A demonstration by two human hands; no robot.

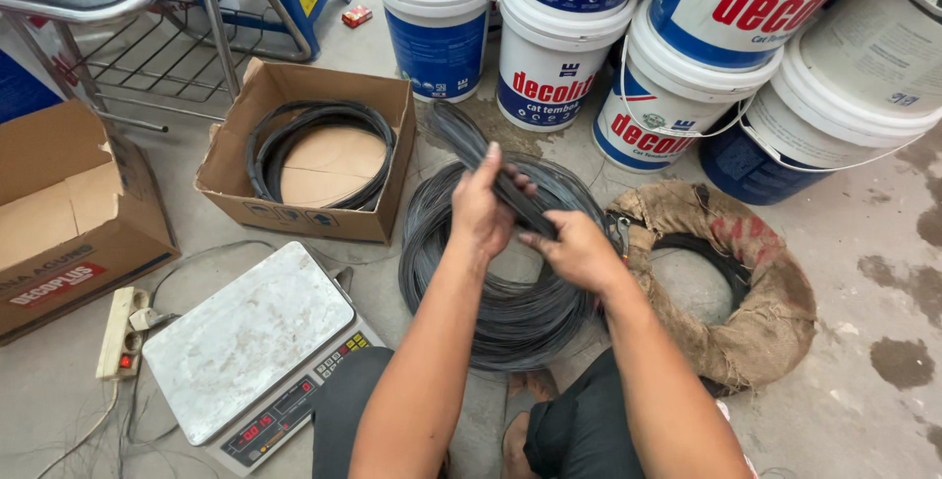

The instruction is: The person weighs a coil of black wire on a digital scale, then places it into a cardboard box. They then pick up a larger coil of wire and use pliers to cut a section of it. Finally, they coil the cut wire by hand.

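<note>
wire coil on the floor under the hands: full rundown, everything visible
The wire coil is a thick ring of many thin, dark grey metal strands, lying flat on the concrete floor between a digital scale and a burlap-wrapped ring. It looks loosely wound, with an open centre. A bundle of strands rises from its far side, gripped by the left hand and right hand. The person's knees overlap its near edge.

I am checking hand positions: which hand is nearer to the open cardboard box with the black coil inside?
Left. The left hand grips the wire bundle just right of the cardboard box; the right hand is farther right.
</note>
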